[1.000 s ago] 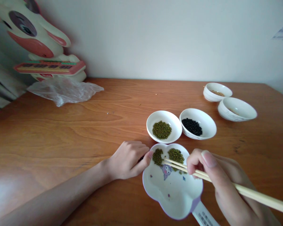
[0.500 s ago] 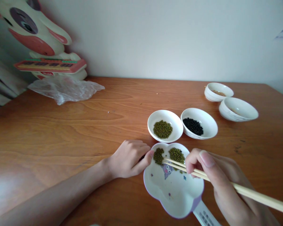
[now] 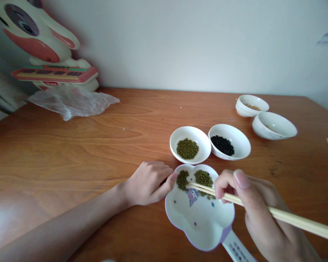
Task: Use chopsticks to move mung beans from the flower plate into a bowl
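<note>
My right hand (image 3: 265,211) is closed around a pair of wooden chopsticks (image 3: 295,220). Their tips rest close together inside a white flower-shaped bowl with a purple rim and a handle (image 3: 207,233), at the edge of the left heap of green mung beans (image 3: 182,179). A second heap of mung beans (image 3: 203,177) lies to the right, partly behind the chopsticks. My left hand (image 3: 151,183) has its thumb on the bowl's left rim, with the other fingers curled under and partly hidden. Whether a bean is between the tips is too small to tell.
Just behind stand a white bowl of mung beans (image 3: 190,131) and a white bowl of black beans (image 3: 239,140). Two more white bowls (image 3: 252,100) (image 3: 278,127) stand at the back right. A clear plastic bag (image 3: 73,103) lies before a cow-shaped toy keyboard (image 3: 57,74).
The whole view has shifted slightly. Both hands stay in about the same places, and the chopstick tips remain beside the left heap of mung beans.
</note>
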`<state>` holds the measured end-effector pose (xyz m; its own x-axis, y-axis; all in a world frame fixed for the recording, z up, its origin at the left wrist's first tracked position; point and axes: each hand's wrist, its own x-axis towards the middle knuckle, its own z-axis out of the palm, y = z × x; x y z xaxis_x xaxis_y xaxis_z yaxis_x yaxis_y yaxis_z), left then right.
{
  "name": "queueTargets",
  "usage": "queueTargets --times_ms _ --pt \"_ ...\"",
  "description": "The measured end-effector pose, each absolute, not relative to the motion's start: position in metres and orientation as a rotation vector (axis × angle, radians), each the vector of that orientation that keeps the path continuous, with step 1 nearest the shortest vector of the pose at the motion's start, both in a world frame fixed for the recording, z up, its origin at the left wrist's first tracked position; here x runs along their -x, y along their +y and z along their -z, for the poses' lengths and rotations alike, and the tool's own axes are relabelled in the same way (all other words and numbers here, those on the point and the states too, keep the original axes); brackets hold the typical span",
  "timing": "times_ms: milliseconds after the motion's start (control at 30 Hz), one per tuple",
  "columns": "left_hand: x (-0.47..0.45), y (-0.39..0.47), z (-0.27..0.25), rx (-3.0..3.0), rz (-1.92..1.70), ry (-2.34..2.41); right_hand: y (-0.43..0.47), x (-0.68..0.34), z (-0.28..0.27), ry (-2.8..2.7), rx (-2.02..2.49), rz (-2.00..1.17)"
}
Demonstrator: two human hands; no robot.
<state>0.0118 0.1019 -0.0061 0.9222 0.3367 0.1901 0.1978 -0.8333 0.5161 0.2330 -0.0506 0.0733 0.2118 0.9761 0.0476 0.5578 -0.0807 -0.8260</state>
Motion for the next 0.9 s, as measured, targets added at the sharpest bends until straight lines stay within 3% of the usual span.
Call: queueTargets --times_ms 900 --pt "-0.0114 0.1027 0.0065 -2.565 -0.342 0.401 -0.0508 -0.2361 -0.0699 -1.475 1.718 -0.781"
